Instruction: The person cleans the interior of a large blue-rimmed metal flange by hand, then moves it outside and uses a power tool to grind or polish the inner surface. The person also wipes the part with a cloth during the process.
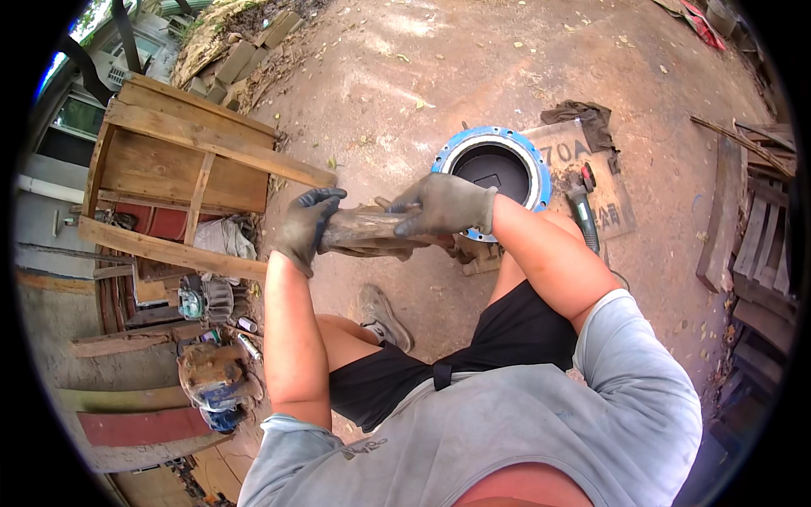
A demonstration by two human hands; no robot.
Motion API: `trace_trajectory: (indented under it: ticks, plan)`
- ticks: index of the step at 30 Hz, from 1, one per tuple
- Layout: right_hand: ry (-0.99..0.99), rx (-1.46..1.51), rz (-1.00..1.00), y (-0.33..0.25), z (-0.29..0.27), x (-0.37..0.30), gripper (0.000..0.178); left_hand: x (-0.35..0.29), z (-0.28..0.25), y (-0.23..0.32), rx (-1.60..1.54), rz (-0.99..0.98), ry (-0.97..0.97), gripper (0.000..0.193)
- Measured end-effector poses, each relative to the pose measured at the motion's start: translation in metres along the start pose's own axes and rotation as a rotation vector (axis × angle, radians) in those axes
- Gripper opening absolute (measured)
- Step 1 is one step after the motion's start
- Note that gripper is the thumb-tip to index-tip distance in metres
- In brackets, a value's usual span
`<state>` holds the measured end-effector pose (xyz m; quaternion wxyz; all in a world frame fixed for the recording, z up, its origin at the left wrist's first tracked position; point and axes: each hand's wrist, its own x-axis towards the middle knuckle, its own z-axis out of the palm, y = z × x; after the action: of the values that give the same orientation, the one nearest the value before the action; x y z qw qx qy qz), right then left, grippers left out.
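A dirty brown rag is stretched between my two gloved hands, above the ground in front of my knees. My left hand grips its left end, fingers pointing to the right. Over the other end my right hand is closed, knuckles up, and some of the cloth hangs beneath. Just behind the right hand lies a round pipe fitting with a blue bolted flange, its inside dark; my hand and forearm hide part of its near rim. An angle grinder rests to the right of the fitting.
Under the fitting and grinder lies a wooden board with a dark crumpled cloth at its far edge. A wooden frame stands at left, near old motor parts. Stacked timber lines the right side.
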<state>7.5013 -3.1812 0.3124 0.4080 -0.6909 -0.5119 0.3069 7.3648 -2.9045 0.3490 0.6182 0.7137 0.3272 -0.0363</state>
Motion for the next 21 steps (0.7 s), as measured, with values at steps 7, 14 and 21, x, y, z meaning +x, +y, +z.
trace_trajectory:
  ticks: [7, 14, 21]
  plan:
    - [0.133, 0.601, 0.019, 0.024, 0.018, 0.000, 0.035, -0.007, 0.063, 0.021, 0.393, 0.432, 0.092, 0.036]
    - [0.189, 1.316, -0.075, 0.034, 0.007, -0.012, 0.032, 0.027, 0.134, -0.084, -0.318, 0.437, -0.207, 0.046]
    - [0.875, 0.087, 0.072, 0.081, -0.024, -0.025, 0.049, 0.039, 0.216, -0.158, 0.195, 0.154, -0.138, 0.057]
